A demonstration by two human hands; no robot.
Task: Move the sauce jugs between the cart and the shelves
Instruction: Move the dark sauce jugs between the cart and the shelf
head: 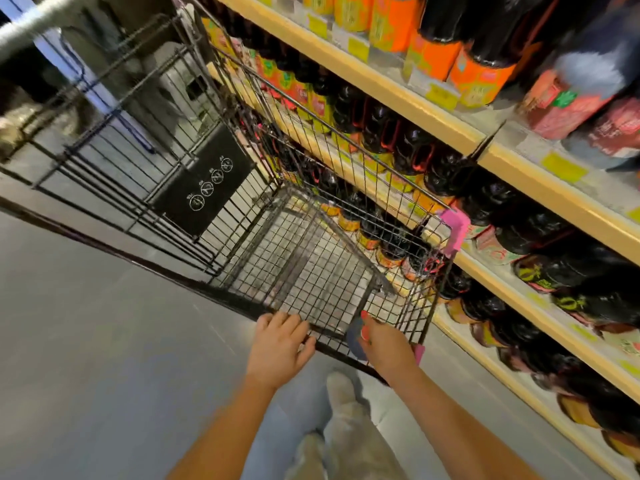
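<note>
Viewed from above in a shop aisle: black wire shopping cart (311, 265) on a grey concrete floor (86, 341), its mesh basket holding nothing visible, angled with its right side close along tan wooden shelves (398, 84).

Left hand (277, 344) resting on the cart's near rim, fingers curled loosely over the top wire, thumb spread to the side. Right hand (388, 344) gripping the rim by the cart's near right corner, fingers wrapped round the handle, a pink plastic handle cap (419, 353) showing just beside the knuckles. A second pink cap (453, 226) on the far right corner, almost against the shelf edge.

Dark sauce jugs (381, 129) packed in rows on every shelf level, some with orange and yellow-green labels, others lower down with red and green ones; none in the cart. Yellow price tags (564, 166) along the shelf fronts. Jugs seen through the cart's right mesh wall, the wire standing between basket and lower shelves.

Folded child-seat flap with a black warning panel (204, 181) at the cart's far end, blurred shop fittings beyond. Open floor to the left of the cart; little room on the right. Light trouser legs and pale shoes (343, 393) below the rim, between the forearms.
</note>
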